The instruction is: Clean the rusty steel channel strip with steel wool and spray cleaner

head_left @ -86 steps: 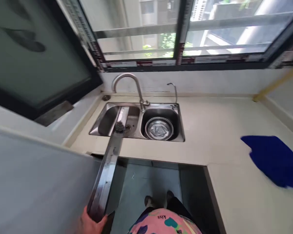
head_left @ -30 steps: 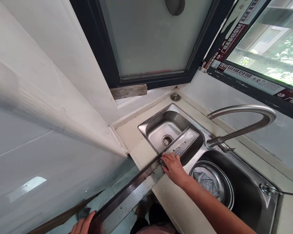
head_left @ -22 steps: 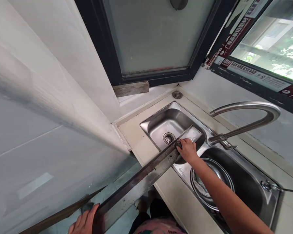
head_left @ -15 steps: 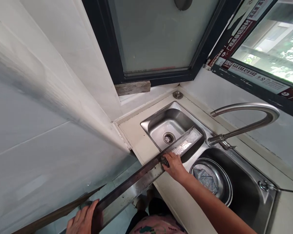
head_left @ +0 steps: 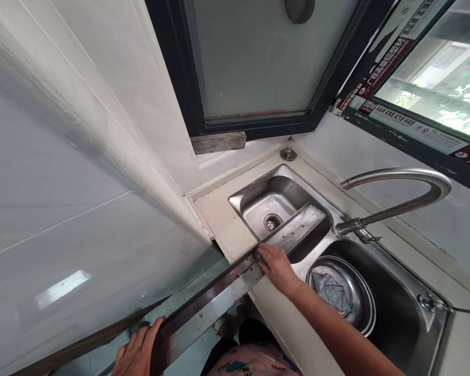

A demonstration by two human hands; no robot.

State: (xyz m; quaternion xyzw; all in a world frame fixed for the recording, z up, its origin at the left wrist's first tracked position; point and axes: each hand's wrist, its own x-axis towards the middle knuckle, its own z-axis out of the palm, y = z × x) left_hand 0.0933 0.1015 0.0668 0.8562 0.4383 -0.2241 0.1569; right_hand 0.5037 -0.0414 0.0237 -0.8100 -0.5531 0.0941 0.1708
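Observation:
A long, soiled stainless-steel tray (head_left: pixel 235 282) slopes from my lap up into the left basin of the double sink (head_left: pixel 254 198). My left hand (head_left: pixel 139 352) grips its near end at the bottom edge of the view. My right hand (head_left: pixel 276 266) presses a dark scouring pad, almost hidden under the fingers, against the tray's inner face near the sink's front rim. The tray's far end (head_left: pixel 303 224) looks wet and speckled with foam.
A curved steel faucet (head_left: pixel 399 196) arches over the divider. The right basin holds a round strainer basket (head_left: pixel 339 295) with a grey cloth in it. A white tiled wall (head_left: pixel 82 172) stands close on the left; a dark-framed window (head_left: pixel 258 62) is behind.
My right hand slid up the tray toward the sink, then back down to the front rim. The left hand kept its hold on the near end. Earlier the view faced the whole counter.

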